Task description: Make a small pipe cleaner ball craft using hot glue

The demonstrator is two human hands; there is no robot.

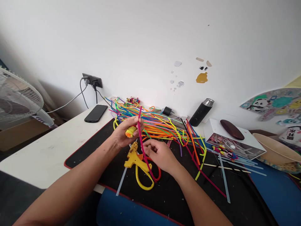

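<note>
My left hand is closed around a coiled yellow piece with an orange core, made of pipe cleaners. Between its thumb and finger runs a magenta pipe cleaner, which hangs down in a long curve. My right hand has its fingers curled at the middle of that strand, pinching it; the fingertips are partly hidden. Just below both hands lies a yellow glue gun with a clear glue stick out of its back. Scissors with yellow and red handles lie partly under the gun.
Many coloured pipe cleaners are heaped along the wall. A phone lies left, a black flask stands tilted at the back. Right are a white box, a glasses case, glue sticks and a bowl.
</note>
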